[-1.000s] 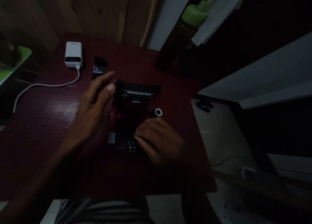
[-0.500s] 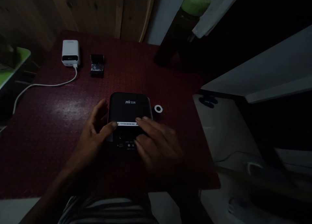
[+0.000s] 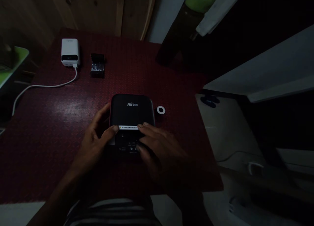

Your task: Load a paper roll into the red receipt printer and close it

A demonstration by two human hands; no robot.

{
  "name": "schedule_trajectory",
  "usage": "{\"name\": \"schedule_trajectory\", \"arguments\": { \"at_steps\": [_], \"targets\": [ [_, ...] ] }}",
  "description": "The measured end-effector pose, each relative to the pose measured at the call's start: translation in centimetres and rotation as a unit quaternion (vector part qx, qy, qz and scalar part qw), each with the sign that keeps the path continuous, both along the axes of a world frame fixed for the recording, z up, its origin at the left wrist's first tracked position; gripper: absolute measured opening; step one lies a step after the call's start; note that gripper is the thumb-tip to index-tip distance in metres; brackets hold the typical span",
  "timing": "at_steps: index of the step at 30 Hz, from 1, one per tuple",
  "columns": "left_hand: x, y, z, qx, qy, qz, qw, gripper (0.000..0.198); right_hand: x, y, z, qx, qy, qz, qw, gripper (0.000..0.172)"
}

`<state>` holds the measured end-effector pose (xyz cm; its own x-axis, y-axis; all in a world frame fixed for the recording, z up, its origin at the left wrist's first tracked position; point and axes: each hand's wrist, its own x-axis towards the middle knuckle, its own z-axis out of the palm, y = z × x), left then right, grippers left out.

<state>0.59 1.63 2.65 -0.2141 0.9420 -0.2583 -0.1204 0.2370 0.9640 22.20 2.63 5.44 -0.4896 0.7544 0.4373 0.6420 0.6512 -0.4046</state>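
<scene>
From the head camera, the black printer [image 3: 131, 111] sits closed, its lid down with the logo and a yellow-and-white warning label [image 3: 128, 127] facing up, near the front edge of the dark red table top [image 3: 61, 121]. The left hand [image 3: 94, 144] is at the printer's front left corner, thumb on the lid beside the label and fingers curving toward its left side (the gloom hides whether that is a real grip or only a touch). The right hand [image 3: 159, 147] is unclenched, its fingers stretched across the lid's front over the button panel.

Outside the printer, loose things remain: a white ring [image 3: 161, 110] lies just beside its right side, and behind it to the left are a small black-and-silver pack [image 3: 97, 65] and a white power bank [image 3: 70, 52] with a white cable [image 3: 49, 86]. Open table stretches wide to the printer's left, less to its right.
</scene>
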Motion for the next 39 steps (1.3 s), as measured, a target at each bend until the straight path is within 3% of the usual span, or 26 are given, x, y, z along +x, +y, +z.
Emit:
{"name": "schedule_trajectory", "arguments": {
  "at_steps": [7,13,17,23,28,33,36,39],
  "targets": [
    [-0.7,-2.1,0.3,-0.021,-0.01,-0.019,1.0,0.067,2.3,-1.1,-2.6,0.021,0.15,-0.118,0.981,0.025],
    [-0.7,-2.3,0.7,-0.035,0.01,-0.022,0.999,0.066,2.1,-2.3,-5.3,-0.085,0.217,-0.185,0.955,0.027],
    [-0.6,-2.4,0.8,-0.055,0.013,-0.009,0.998,0.065,1.9,-2.5,-5.6,-0.148,0.252,-0.219,0.931,0.022],
    [-0.4,-2.3,1.1,-0.072,0.038,-0.004,0.997,0.069,2.1,-2.7,-6.0,-0.201,0.238,-0.241,0.919,0.036],
    [-0.1,-2.2,1.0,-0.065,0.032,0.001,0.997,0.066,2.1,-2.9,-6.2,-0.25,0.256,-0.196,0.913,0.043],
    [-0.2,-2.3,0.5,-0.062,0.001,-0.008,0.998,0.07,1.9,-0.3,-3.0,-0.113,0.161,-0.168,0.966,0.028],
    [-0.5,-2.1,0.2,-0.028,0.012,-0.02,0.999,0.068,0.5,2.7,-0.6,-0.043,0.056,-0.057,0.996,0.027],
    [-0.8,-2.0,-0.4,0.013,0.014,-0.045,0.999,0.068,-1.8,5.9,0.9,-0.065,-0.073,0.059,0.993,0.029]
  ]
}}
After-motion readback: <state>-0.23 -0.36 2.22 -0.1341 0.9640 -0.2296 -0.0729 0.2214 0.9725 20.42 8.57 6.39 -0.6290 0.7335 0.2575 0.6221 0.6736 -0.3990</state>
